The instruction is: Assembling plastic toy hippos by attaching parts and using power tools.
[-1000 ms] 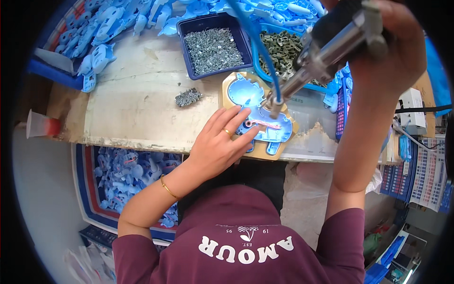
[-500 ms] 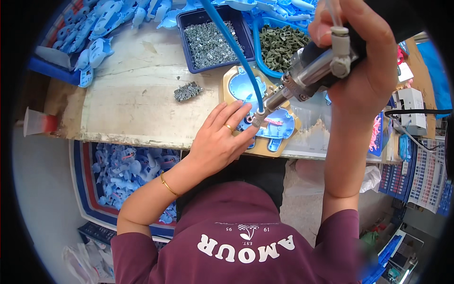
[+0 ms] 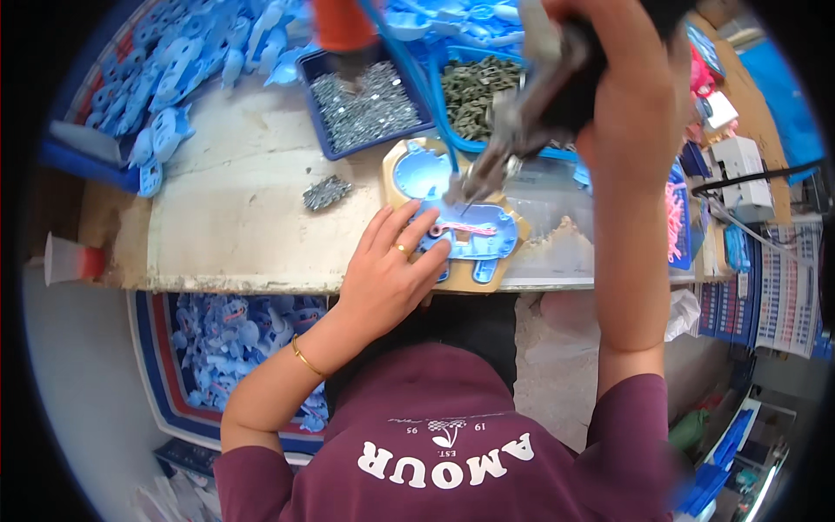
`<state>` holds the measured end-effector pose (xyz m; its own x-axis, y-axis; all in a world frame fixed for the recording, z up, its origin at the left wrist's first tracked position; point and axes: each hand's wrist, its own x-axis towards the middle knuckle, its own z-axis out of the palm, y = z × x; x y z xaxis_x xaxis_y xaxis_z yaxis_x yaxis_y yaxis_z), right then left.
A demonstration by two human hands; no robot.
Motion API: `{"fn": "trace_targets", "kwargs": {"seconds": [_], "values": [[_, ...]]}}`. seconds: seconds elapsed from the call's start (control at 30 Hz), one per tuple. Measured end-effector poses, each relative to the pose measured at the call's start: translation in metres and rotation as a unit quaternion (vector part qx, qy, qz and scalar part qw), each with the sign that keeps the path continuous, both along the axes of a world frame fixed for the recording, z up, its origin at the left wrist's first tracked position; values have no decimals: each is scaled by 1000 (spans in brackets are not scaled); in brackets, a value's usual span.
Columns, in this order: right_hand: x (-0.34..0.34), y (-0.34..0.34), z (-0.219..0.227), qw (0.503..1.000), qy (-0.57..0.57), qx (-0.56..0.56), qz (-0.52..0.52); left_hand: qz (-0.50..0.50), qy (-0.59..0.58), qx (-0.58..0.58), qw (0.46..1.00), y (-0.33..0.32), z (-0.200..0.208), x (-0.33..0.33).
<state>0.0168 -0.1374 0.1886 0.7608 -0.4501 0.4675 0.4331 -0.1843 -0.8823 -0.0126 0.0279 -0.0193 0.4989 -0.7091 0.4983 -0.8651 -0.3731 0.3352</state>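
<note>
My left hand [image 3: 394, 270] lies with fingers spread over the left edge of a light blue plastic shell [image 3: 483, 245], touching it. The shell sits in a tan holding block [image 3: 513, 261] at the table's front edge, with a thin pink strip [image 3: 468, 228] across it. A round blue cup-shaped part [image 3: 421, 172] lies in the block's far end. My right hand [image 3: 633, 74], blurred, is wrapped round a metal and black power screwdriver [image 3: 532, 109] with a blue hose. Its tip hangs over the shell; whether it touches is too blurred to tell.
Behind the block stand a dark blue bin of small metal parts [image 3: 365, 109] and a light blue basket of dark green clips [image 3: 470, 97]. Loose screws [image 3: 327, 193] lie left. An orange tool [image 3: 342, 24] hangs at the top. Blue shells [image 3: 174, 78] are heaped far left.
The screwdriver has risen from the shell's left part, baring the pink strip. An orange tool has come into view at the top. My left hand stays on the shell.
</note>
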Motion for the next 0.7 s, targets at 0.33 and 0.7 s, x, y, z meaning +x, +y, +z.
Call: {"fn": "trace_targets", "kwargs": {"seconds": [0.33,0.7], "values": [[78,-135,17,988,-29,18,152,-174,228,-30,958,61,92,28],[1,-303,-146,695,269,-640,-187,204,193,229,932,195,136,-11]]}}
